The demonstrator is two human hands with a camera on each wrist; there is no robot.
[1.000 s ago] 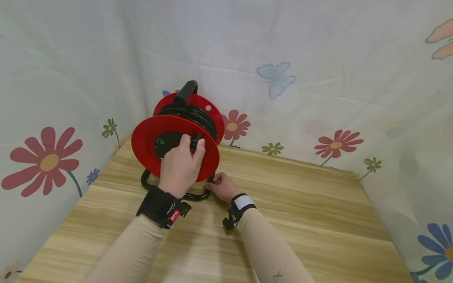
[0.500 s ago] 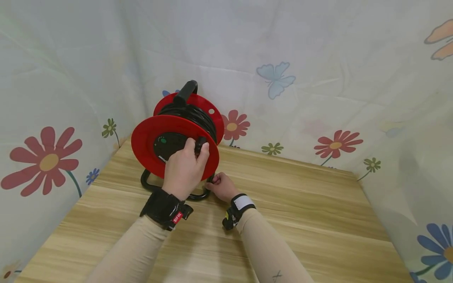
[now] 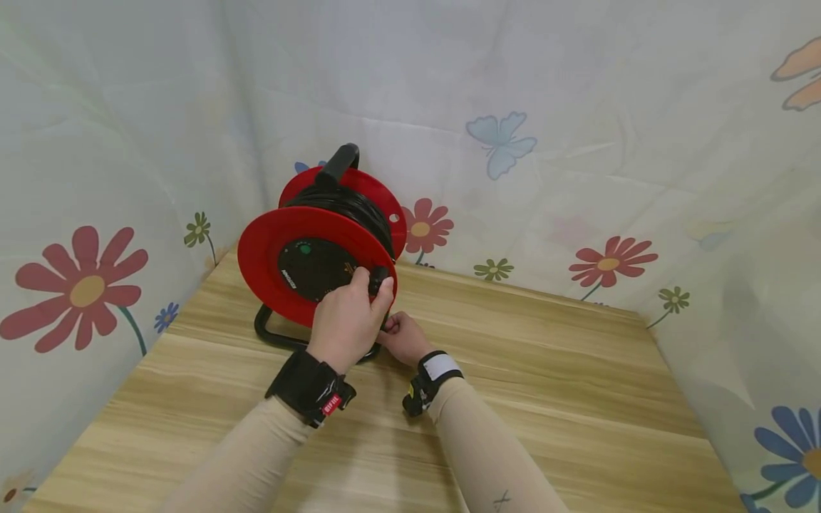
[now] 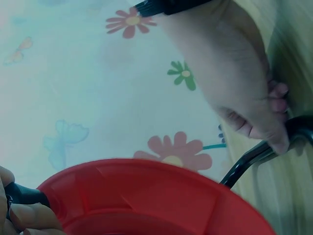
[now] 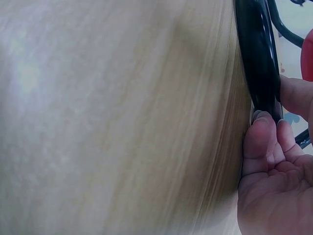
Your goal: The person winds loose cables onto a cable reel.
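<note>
A cable reel (image 3: 276,263) with two red flanges stands at the left of the table in the head view. Black cable (image 3: 351,204) is wound between the flanges. My left hand (image 3: 346,322) pinches the black crank knob (image 3: 380,275) on the front flange, at its right side. Low on the right, my right hand (image 3: 406,340) grips the black tubular stand (image 3: 272,335). In the right wrist view, its thumb and fingers close around the stand tube (image 5: 259,54). The left wrist view shows left fingers (image 4: 39,218) on the knob (image 4: 27,194).
The reel's black carrying handle (image 3: 336,167) rises above the flanges. A wood-grain table (image 3: 545,370) extends to the right and front. Pale fabric (image 3: 577,142) printed with flowers and butterflies hangs close behind the reel and along both sides.
The reel has turned clockwise, and my left hand has moved right and downward with the knob. The rear flange's hole has shifted the same way. My right hand stays on the stand.
</note>
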